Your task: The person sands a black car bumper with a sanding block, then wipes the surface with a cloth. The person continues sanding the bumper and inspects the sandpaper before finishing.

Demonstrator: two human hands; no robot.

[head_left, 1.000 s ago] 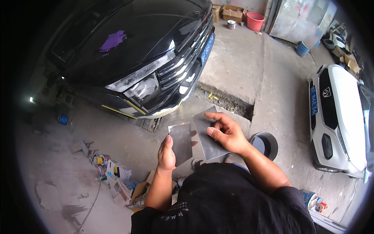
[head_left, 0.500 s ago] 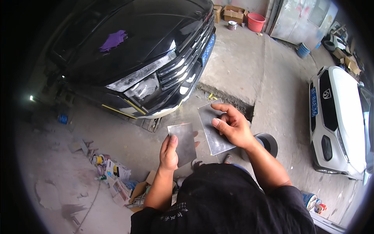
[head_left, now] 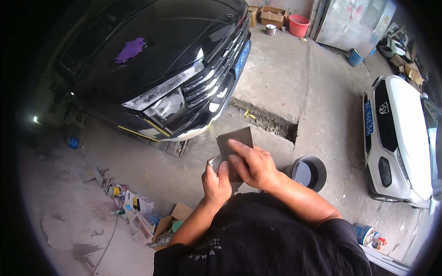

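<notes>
In front of my body, both hands meet over two thin rectangular sheets that look like sandpaper. My right hand (head_left: 255, 165) grips a dark grey-brown sandpaper sheet (head_left: 230, 135), its fingers lying across the face. My left hand (head_left: 217, 184) is closed on the other sandpaper sheet (head_left: 214, 162), of which only a pale grey corner shows beside the thumb. The right-hand sheet overlaps it and hides most of it. Ahead to the left stands a black car (head_left: 175, 41), with whitish, scuffed patches at its headlight (head_left: 165, 106) and yellow tape (head_left: 156, 127) on the bumper.
A dark bucket (head_left: 317, 172) stands right of my hands. Beyond it is a white car (head_left: 405, 133). A broken-edged trench (head_left: 271, 124) cuts the concrete floor ahead. Cartons and clutter (head_left: 138, 207) lie lower left; a purple cloth (head_left: 130, 49) rests on the black hood.
The two sheets, held apart before, now overlap. My right hand has moved left and down onto my left, which has shifted slightly right.
</notes>
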